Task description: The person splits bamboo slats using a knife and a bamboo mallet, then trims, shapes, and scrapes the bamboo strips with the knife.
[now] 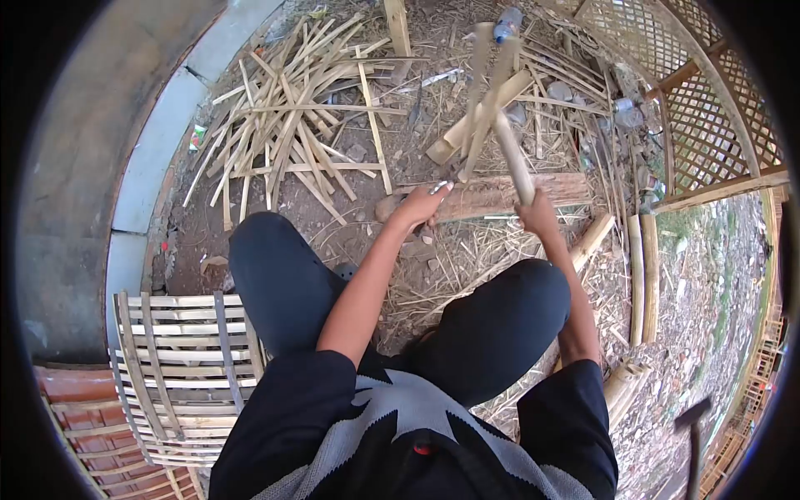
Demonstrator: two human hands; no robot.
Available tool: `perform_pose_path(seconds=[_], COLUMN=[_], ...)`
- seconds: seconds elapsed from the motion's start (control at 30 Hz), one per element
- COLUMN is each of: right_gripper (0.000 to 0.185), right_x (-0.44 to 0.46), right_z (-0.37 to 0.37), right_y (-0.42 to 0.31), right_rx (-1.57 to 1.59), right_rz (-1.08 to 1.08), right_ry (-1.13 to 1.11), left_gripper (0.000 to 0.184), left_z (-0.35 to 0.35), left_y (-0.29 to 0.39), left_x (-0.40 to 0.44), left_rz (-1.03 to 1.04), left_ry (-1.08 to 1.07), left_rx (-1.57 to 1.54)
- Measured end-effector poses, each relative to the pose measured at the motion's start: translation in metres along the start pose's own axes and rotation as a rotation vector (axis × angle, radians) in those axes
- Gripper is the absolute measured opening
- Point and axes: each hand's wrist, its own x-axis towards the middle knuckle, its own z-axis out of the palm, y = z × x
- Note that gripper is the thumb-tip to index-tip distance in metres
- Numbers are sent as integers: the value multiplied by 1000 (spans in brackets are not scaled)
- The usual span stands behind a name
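My left hand [421, 206] is closed near the left part of a thick wooden beam [508, 197] lying on the ground. A small pale, shiny bit pokes out by its fingertips, too small to name. In my right hand [538, 215], the fingers wrap round the lower end of a pale wooden stick [513, 158], which points away from me. Around the stick's far end are blurred bamboo strips [482, 125], upright or tilted; I cannot tell whether they touch it. A short flat wooden piece [446, 148] lies behind them.
A loose heap of split bamboo strips [292, 117] covers the ground at the far left. Beside my left knee stands a curved slatted bamboo piece [187, 367]. Bamboo poles [643, 279] lie at right, below a lattice panel [708, 108]. A plastic bottle [507, 25] lies at the back.
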Motion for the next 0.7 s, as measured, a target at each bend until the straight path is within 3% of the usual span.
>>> perform_pose_path(seconds=[0.07, 0.17, 0.43, 0.53, 0.57, 0.7], right_gripper=[48, 39, 34, 34, 39, 46], right_x=[-19, -49, -108, -131, -139, -167], right_z=[-13, -62, -81, -65, -57, 23], right_y=[-5, -32, -21, -6, -1, 87], right_rx=[141, 464, 591, 588, 464, 638], right_rz=[64, 87, 221, 241, 200, 255], right_ry=[16, 70, 166, 141, 240, 266], left_gripper=[63, 65, 52, 49, 48, 47], left_z=[-16, -1, 0, -8, -13, -31], left_y=[-21, -29, 0, 21, 26, 5], left_x=[15, 4, -4, -6, -5, 22], left_rz=[-41, -110, -19, -24, -42, -132], left_ry=[-7, 16, -132, -205, -232, -347], left_rx=[139, 86, 258, 345, 385, 381])
